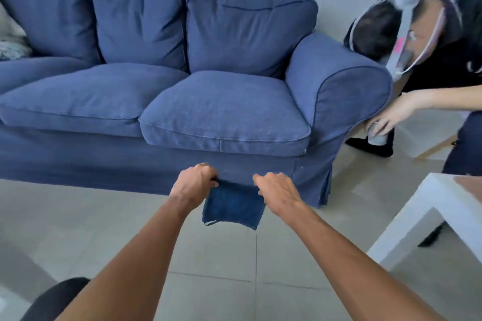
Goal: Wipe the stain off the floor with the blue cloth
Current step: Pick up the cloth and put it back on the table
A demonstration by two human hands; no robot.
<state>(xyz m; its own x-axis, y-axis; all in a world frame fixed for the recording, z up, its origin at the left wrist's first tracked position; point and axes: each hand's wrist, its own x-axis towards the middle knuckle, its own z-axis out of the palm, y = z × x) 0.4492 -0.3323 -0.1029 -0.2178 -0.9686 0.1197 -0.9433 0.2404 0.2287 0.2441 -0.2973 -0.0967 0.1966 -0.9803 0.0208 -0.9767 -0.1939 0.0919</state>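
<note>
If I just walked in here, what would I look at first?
Probably the big blue sofa filling the back of the room. In front of it, the left hand and right hand hold a blue cloth up by its top corners, above the tiled floor. At the right, another person bends down beside the sofa arm, reaching for a can.

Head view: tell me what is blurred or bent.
Head view: the second person at right is smeared by motion blur; the sofa bows from wide-angle distortion; the blue cloth, left hand and right hand look sharp; the lighting is soft and even.
</note>
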